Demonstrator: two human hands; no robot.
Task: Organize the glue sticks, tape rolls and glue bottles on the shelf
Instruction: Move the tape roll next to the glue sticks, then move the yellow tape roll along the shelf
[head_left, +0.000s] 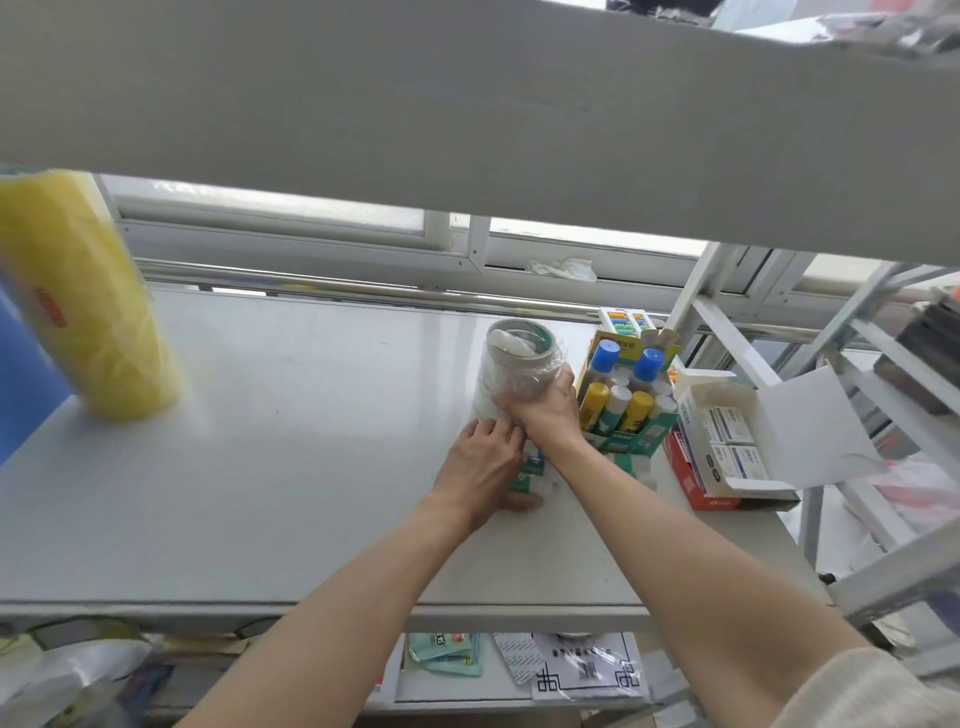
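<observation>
A plastic-wrapped stack of clear tape rolls (511, 364) stands upright on the white shelf (260, 467). My right hand (545, 410) grips its lower right side. Just below it, my left hand (480, 462) lies over small green-and-white glue bottles (532, 467) on the shelf, thumb at their near end. To the right stands a green display box (628, 436) with upright glue sticks, blue-capped (605, 358) at the back and yellow ones (595, 400) in front. A tall yellow stack of tape rolls (78, 301) stands at the far left.
An open white carton (727, 441) of small boxes rests on a red box (696, 488) at the shelf's right end. An upper shelf board (467, 104) hangs overhead. Packets and papers (519, 665) lie on the shelf below. Metal racking (857, 364) rises on the right.
</observation>
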